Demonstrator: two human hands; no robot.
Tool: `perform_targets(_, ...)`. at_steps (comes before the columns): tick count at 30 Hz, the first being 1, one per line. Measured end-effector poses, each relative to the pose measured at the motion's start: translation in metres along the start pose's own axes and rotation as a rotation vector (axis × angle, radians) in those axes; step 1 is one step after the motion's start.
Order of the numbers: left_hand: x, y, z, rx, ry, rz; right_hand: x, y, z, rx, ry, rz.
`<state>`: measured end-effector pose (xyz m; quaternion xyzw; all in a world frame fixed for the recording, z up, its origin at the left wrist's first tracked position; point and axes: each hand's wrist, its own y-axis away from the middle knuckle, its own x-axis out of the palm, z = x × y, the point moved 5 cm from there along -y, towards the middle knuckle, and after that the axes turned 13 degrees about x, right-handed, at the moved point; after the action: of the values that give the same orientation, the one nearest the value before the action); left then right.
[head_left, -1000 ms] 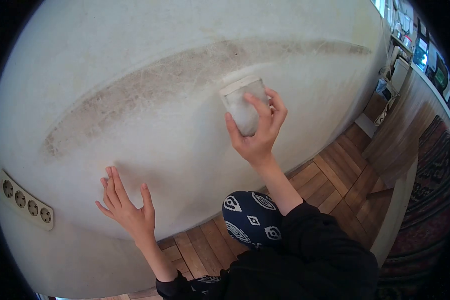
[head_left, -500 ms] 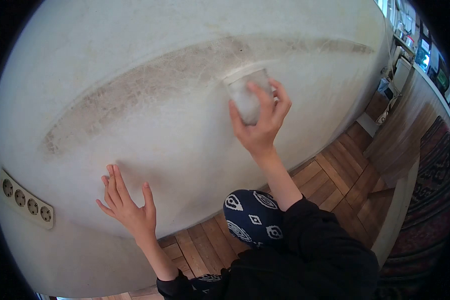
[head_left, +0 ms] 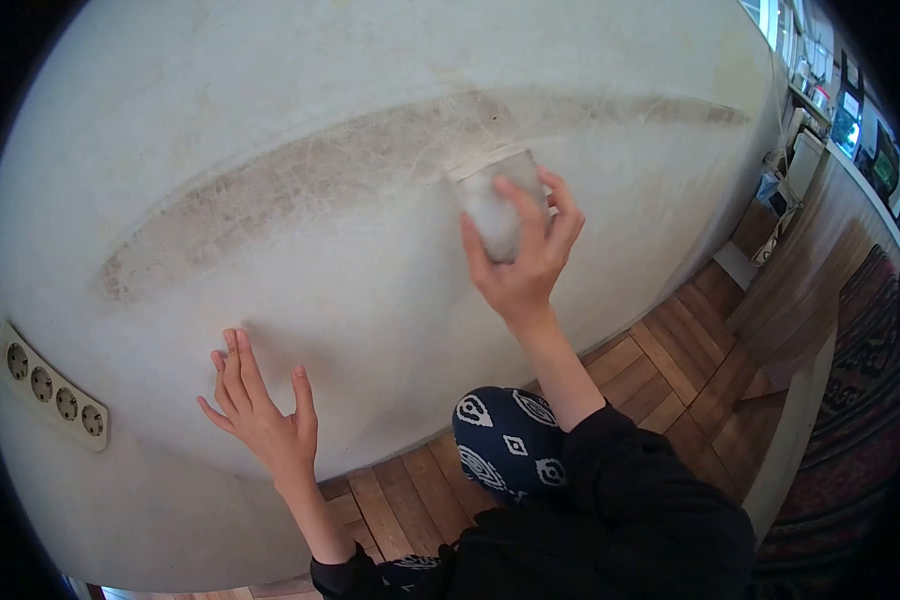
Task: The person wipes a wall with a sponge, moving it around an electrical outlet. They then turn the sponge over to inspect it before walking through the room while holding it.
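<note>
My right hand [head_left: 523,250] grips a pale greyish-white block or sponge [head_left: 498,205], its fingers along both sides, and the block lies against the white wall [head_left: 390,290]. Just above the block runs a long, curved brownish stain [head_left: 270,175] across the wall. Lower and to the left, my left hand [head_left: 265,410] has its fingers spread, with fingertips at the wall and nothing held.
A four-socket strip [head_left: 55,388] is mounted on the wall at far left. Below is a wooden parquet floor [head_left: 410,500]. On the right stand a wooden panel [head_left: 805,250], a pale curved chair frame [head_left: 795,440] and patterned dark red fabric [head_left: 840,470]. My patterned knee [head_left: 510,440] is near the wall.
My right hand and the block have moved slightly down in the view. The left hand stays spread at nearly the same place; the view has shifted a little.
</note>
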<state>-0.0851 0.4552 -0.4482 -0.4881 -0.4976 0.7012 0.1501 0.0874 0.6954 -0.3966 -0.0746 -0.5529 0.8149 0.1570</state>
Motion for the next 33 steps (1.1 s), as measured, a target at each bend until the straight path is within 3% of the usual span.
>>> perform_targets(2,-0.001,-0.001,0.001,-0.005,0.002,0.003,-0.002,-0.006,-0.018,0.14,-0.062,-0.026)
perform_targets(5,-0.002,0.001,0.002,-0.011,0.0,0.011,-0.014,-0.011,-0.025,0.149,-0.168,-0.09)
perform_targets(11,0.0,0.0,-0.002,0.006,0.003,-0.009,-0.049,-0.014,-0.046,0.185,-0.091,-0.172)
perform_targets(14,0.0,0.001,-0.002,0.008,0.003,-0.002,-0.071,-0.017,-0.084,0.302,-0.223,-0.227)
perform_targets(17,0.003,0.001,-0.004,0.014,-0.01,-0.008,-0.083,-0.015,-0.103,0.589,-0.648,-0.243)
perform_targets(20,0.003,0.001,-0.004,0.015,-0.014,-0.015,-0.085,-0.015,-0.123,0.737,-0.8,-0.232)
perform_targets(23,0.002,0.001,-0.004,0.016,-0.018,-0.006,-0.074,-0.015,-0.114,0.703,-0.606,-0.132)
perform_targets(26,0.003,0.001,-0.005,0.024,-0.03,0.0,-0.054,-0.001,-0.115,0.902,-1.186,0.167)
perform_targets(29,0.003,0.0,-0.009,0.031,-0.035,0.001,-0.047,0.001,-0.099,0.936,-1.613,0.517)
perform_targets(32,0.001,-0.001,-0.01,0.031,-0.041,0.013,-0.049,-0.001,-0.105,1.038,-1.593,0.308)
perform_targets(33,-0.001,-0.001,-0.011,0.032,-0.04,0.019,-0.054,-0.004,-0.115,0.901,-1.169,0.162)
